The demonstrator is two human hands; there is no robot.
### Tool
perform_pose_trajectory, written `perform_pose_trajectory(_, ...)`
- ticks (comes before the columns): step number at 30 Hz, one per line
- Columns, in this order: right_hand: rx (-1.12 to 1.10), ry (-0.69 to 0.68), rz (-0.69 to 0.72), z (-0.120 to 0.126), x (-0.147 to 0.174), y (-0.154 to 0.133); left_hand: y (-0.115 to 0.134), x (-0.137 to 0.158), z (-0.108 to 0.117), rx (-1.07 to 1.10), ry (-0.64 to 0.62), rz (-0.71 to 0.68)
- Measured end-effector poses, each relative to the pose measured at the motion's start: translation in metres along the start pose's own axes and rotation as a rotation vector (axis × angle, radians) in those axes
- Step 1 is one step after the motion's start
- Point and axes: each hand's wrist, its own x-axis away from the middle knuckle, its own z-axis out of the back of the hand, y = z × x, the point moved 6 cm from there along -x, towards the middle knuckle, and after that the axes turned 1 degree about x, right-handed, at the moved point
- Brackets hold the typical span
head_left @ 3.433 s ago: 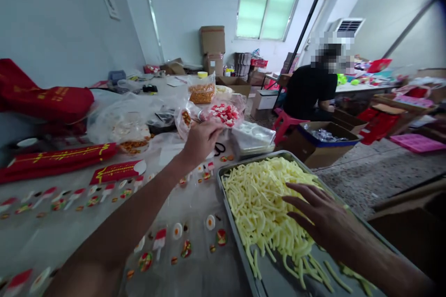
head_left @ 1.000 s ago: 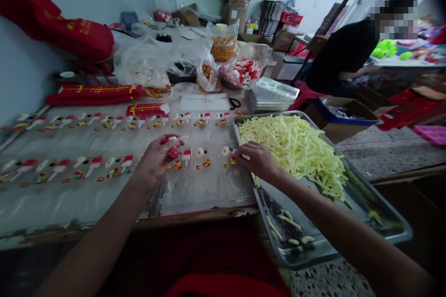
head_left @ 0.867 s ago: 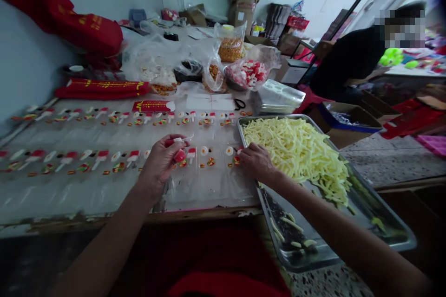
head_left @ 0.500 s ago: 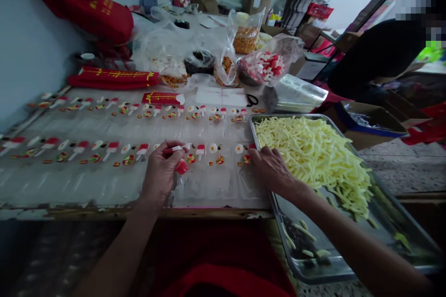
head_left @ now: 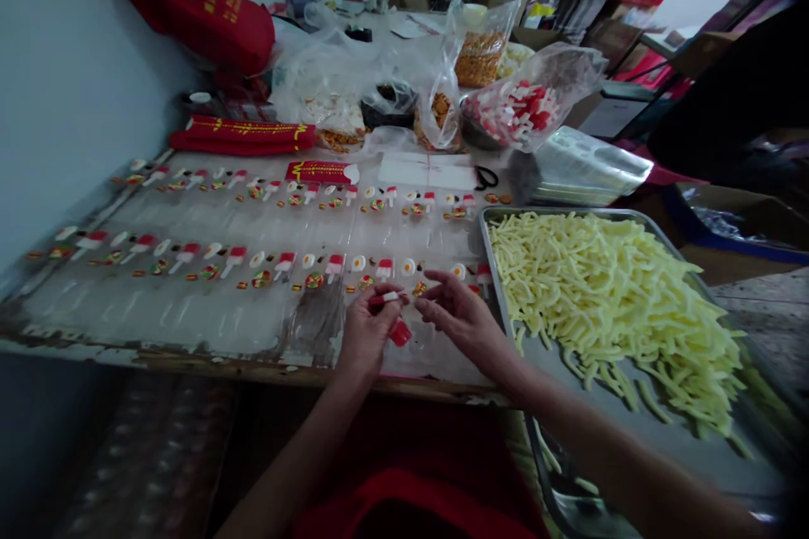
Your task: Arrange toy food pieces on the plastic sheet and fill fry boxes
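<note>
My left hand [head_left: 367,324] is closed on red-and-white popsicle-shaped pieces [head_left: 399,332]; one red end hangs below the fingers and a white stick points right. Just to its right, my right hand [head_left: 460,322] hovers with thumb and fingers apart, and I see nothing in it. Both are over the near row of clear plastic trays [head_left: 237,320]. Small toy-like foods lie in the trays: popsicle pieces [head_left: 284,264], fried eggs [head_left: 358,264], round pizza-like pieces [head_left: 314,280] and tiny burgers. My right hand partly covers the rightmost trays.
A metal tray [head_left: 490,240] heaped with pale yellow fry-like strips [head_left: 594,286] stands at the right. Behind are a bag of popsicle pieces [head_left: 524,109], other clear bags, scissors [head_left: 486,178], stacked clear trays [head_left: 587,168] and red packets [head_left: 243,136]. A person in dark clothing is at far right.
My right hand has left the rightmost tray and come back beside my left hand, its fingers now spread. My left hand still holds the popsicle pieces. The view has shifted.
</note>
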Motion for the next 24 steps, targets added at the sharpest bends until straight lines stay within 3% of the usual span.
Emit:
perform_pose_trajectory(2, -0.153, -0.038, -0.154, -0.005, 0.003, 0.015, -0.004, 0.012, -0.004, -0.025, -0.073, 0.024)
perform_pose_trajectory(4, -0.185, 0.009, -0.165, -0.003, 0.008, 0.021, -0.007, 0.023, -0.010, -0.017, -0.129, 0.044)
perform_pose_trajectory(7, -0.032, 0.162, 0.014, 0.014, 0.013, 0.012, -0.012, 0.029, -0.019, 0.051, -0.187, 0.107)
perform_pose_trajectory(11, 0.413, 0.313, 0.295, 0.048, -0.002, -0.008, -0.013, 0.019, -0.014, 0.051, -0.190, 0.141)
perform_pose_trajectory(14, 0.828, 0.165, 0.441, 0.050, -0.027, -0.005, -0.004, 0.004, 0.007, 0.048, -0.083, 0.079)
perform_pose_trajectory(18, 1.388, -0.109, 0.453, 0.028, -0.041, 0.016, 0.017, -0.014, 0.028, 0.000, 0.029, -0.094)
perform_pose_trajectory(21, 1.503, -0.177, 0.430, 0.015, -0.037, 0.015, 0.029, -0.025, 0.027, -0.089, 0.037, -0.194)
perform_pose_trajectory(24, 1.346, -0.177, 0.388, 0.015, -0.035, 0.003, 0.036, -0.031, 0.020, -0.194, 0.065, -0.287)
